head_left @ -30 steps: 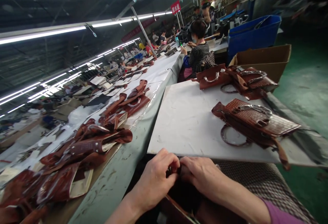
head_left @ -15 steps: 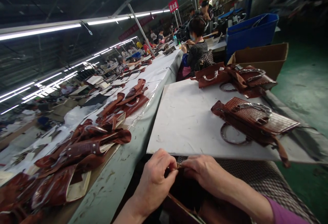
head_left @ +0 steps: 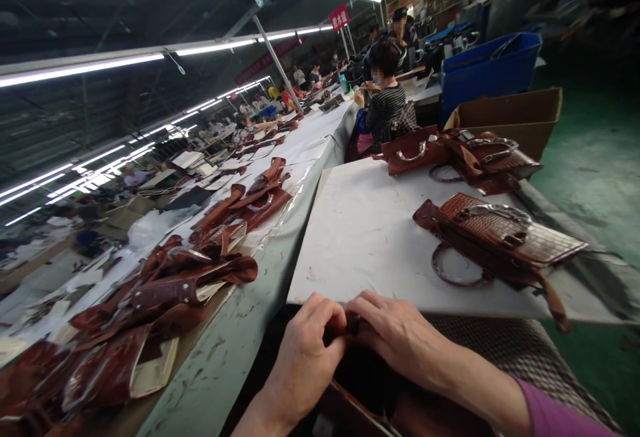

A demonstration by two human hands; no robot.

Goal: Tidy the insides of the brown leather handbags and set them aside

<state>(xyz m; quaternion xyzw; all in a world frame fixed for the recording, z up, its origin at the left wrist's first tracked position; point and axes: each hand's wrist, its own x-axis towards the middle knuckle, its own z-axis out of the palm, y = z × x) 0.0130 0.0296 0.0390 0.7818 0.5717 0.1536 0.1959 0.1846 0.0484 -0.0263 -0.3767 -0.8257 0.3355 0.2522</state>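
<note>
A dark brown handbag [head_left: 353,407] sits mouth-up at the bottom of the view, in front of my body. My left hand [head_left: 311,350] is closed, with thumb and forefinger pinched at the bag's far rim. Beside it, almost touching, my right hand [head_left: 400,337] has its fingers curled over the same rim. A bit of the edge shows between the fingertips; most of it is hidden under them. The inside of the bag is dark.
On the white board [head_left: 345,244] ahead lies a crocodile-patterned handbag [head_left: 475,237]; more brown bags [head_left: 450,154] lie behind it. Unfinished bags [head_left: 165,297] cover the long table at left. A co-worker [head_left: 387,100] sits beyond, near a cardboard box [head_left: 505,114] and blue bin [head_left: 493,67].
My right hand has shifted slightly left and its fingers now curl further over the rim, closer to my left hand. The left hand stays nearly in place.
</note>
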